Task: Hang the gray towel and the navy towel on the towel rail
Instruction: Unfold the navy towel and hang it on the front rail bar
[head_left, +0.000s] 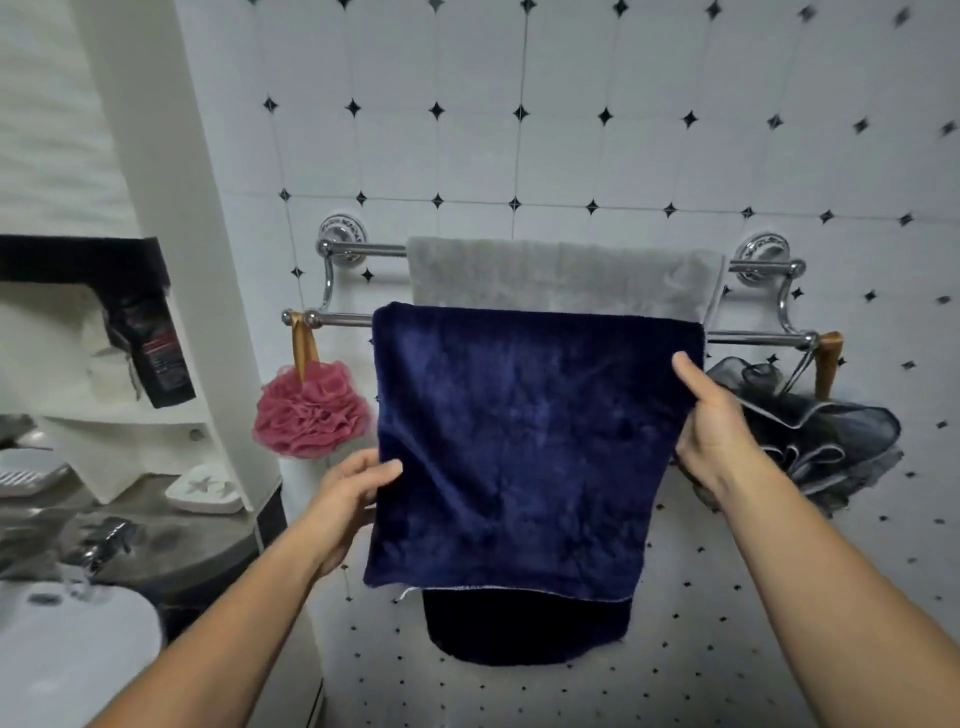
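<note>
A chrome double towel rail (358, 250) is fixed to the tiled wall. The gray towel (561, 275) hangs over its upper, rear bar. The navy towel (524, 441) is draped over the lower, front bar, its front layer hanging flat and a darker back layer showing below. My left hand (353, 493) pinches the navy towel's left edge at mid height. My right hand (711, 415) grips its right edge nearer the top, thumb on the front of the cloth.
A pink bath puff (311, 410) hangs from the rail's left end and a dark gray puff (810, 431) from its right end. A white pillar (182, 208), a shelf with a dark tube (156, 358), a soap dish (205, 488), a tap (104, 540) and a white basin (67, 649) lie left.
</note>
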